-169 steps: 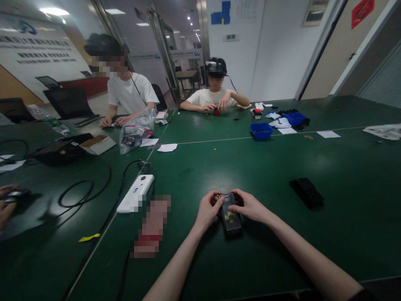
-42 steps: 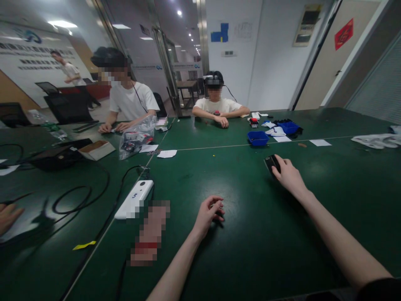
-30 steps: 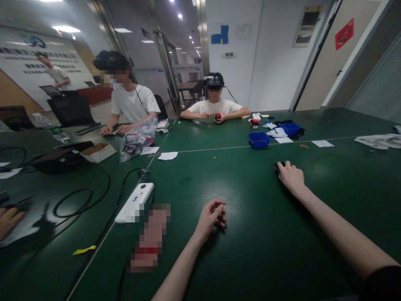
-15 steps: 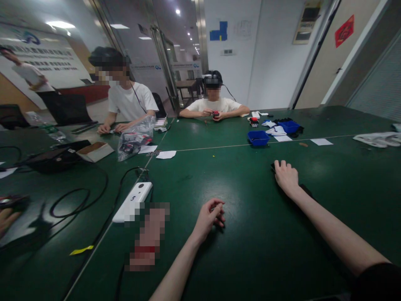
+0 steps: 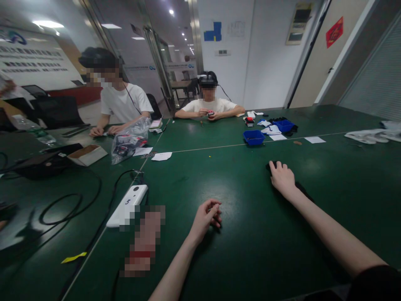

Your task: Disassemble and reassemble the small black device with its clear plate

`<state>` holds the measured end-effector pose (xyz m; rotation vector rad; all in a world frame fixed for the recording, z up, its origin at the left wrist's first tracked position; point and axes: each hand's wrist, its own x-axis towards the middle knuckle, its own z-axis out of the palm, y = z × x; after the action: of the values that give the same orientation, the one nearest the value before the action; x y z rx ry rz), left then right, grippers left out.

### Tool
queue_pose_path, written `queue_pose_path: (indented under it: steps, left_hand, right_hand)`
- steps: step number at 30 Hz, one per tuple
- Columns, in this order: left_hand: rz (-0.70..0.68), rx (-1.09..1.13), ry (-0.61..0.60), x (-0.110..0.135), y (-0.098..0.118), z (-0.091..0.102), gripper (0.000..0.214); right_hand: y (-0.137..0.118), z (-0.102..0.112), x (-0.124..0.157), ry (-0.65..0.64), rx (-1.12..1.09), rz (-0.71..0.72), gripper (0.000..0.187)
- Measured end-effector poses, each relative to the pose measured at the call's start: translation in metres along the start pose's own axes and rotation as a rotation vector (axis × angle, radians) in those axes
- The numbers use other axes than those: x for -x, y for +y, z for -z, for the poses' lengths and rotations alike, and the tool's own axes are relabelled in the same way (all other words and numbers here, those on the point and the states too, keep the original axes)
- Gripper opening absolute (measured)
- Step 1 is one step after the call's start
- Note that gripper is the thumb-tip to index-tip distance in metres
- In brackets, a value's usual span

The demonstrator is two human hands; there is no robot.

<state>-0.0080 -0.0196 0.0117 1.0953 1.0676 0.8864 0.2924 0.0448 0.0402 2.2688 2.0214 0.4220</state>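
My left hand (image 5: 205, 219) is low over the green table (image 5: 238, 246), its fingers loosely bent and apart, with nothing seen in them. Farther out on the right, my right hand (image 5: 282, 177) has its fingers bent over a black object (image 5: 269, 166). Most of that object is hidden beneath the hand, so its kind cannot be made out. A dark strip (image 5: 304, 192) shows just past the right wrist; whether it belongs to the same object is unclear.
Left of my left hand lie a white power bank (image 5: 127, 207) marked 5, a blurred-out flat item (image 5: 147, 238) and black cables (image 5: 75, 217). Blue trays (image 5: 253, 138) stand at the back right. A plastic bag (image 5: 130, 140) is farther left. Two people sit across the table.
The view has turned slightly right, so the scene shifts left. Both hands keep nearly the same pose. A person walking at the far left has moved toward the edge of view.
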Motion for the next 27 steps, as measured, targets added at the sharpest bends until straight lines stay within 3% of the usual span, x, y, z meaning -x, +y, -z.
queue_pose_path:
  steps: [4, 11, 15, 19, 27]
  left_hand:
    - [-0.008, -0.012, -0.008, 0.000, 0.000, 0.000, 0.035]
    - [0.007, -0.031, -0.013, -0.001, -0.003, 0.000, 0.034]
    - [0.003, -0.037, -0.011, -0.002, -0.004, 0.001, 0.032]
    - [0.002, -0.040, -0.005, -0.002, -0.004, 0.002, 0.032]
    - [-0.001, -0.049, -0.007, -0.001, -0.002, 0.001, 0.031]
  right_hand:
    - [0.019, 0.011, 0.015, 0.023, -0.097, -0.079, 0.058]
    - [0.054, 0.001, 0.048, -0.177, -0.261, -0.274, 0.067]
    - [0.055, -0.008, 0.058, -0.232, -0.278, -0.284, 0.061]
    - [0.052, -0.001, 0.060, -0.274, -0.287, -0.274, 0.051]
    - [0.051, 0.013, 0.055, -0.252, -0.372, -0.307, 0.056]
